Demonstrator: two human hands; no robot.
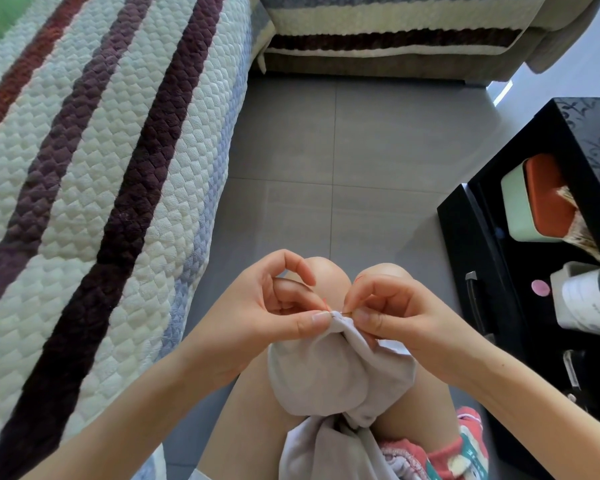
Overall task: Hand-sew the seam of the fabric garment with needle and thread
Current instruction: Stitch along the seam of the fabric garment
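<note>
Above the knees [329,277], needle [347,312] level, tip leftward into garment [326,368] seam; right grip [395,315] pinching needle, left grip [260,306] pinching garment.

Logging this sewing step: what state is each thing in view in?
Pale grey fabric garment: bunched, draped downward, top edge held up.
Thin metal needle: through the garment's edge.
Red thread: short bit showing at the seam.
Left hand: pinches the garment's edge.
Right hand: pinches the needle.

Matt cloth garment [326,368], seemingly glossy cabinet [465,244]
</note>
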